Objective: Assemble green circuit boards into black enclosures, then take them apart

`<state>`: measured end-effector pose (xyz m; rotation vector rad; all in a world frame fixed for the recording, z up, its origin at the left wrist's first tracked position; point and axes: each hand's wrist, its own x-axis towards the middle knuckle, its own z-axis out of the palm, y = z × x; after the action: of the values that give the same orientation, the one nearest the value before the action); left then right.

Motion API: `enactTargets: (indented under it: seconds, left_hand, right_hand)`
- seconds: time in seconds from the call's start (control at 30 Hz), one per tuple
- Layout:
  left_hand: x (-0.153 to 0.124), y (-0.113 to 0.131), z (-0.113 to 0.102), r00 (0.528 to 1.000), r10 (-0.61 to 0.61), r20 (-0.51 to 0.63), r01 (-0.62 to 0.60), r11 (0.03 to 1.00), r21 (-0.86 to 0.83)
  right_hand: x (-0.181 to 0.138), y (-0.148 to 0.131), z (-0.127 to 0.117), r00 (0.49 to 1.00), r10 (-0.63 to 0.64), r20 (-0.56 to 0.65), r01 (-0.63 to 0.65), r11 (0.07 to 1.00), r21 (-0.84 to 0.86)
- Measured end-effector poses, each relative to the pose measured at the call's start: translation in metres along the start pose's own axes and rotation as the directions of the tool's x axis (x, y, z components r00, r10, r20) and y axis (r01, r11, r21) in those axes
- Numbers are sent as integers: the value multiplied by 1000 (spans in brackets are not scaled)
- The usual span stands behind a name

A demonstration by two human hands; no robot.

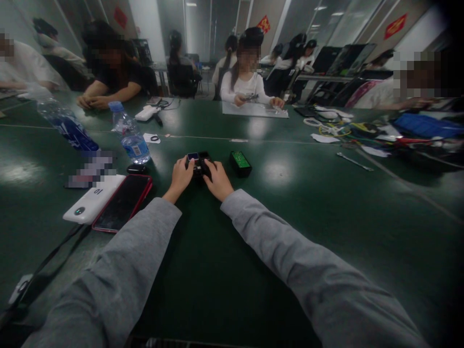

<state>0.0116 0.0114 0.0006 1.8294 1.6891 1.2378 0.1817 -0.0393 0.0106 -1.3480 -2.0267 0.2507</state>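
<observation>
Near the middle of the frame, a small black device (197,167) with a dark blue screen sat between the two hands. The left hand (181,174) pinched its left side, thumb on top; the right hand (218,180) gripped its right side, fingers partly hidden. Just right, a black box (241,164) with a green face lay on the table (206,270). Toward the left were a red-edged phone (123,203) and a water bottle (132,137).
</observation>
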Motion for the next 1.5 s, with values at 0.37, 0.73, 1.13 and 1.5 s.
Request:
enactTargets:
  seconds: [0.37,0.73,1.13,1.5]
  left_hand:
    - [-16,23,-8,948,317,35,-318,938,137]
    - [-22,32,-9,920,379,100,-392,894,219]
    - [-31,44,-14,830,495,258,-554,785,278]
    - [-30,44,-12,825,505,252,-562,780,276]
  right_hand:
    - [-1,-8,-11,993,81,-81,-93,983,-160]
    - [-9,6,-36,963,-45,-266,-40,951,-305]
    - [-3,78,-54,860,412,-300,-429,903,13]
    - [-7,59,-50,990,11,-141,-65,921,-385]
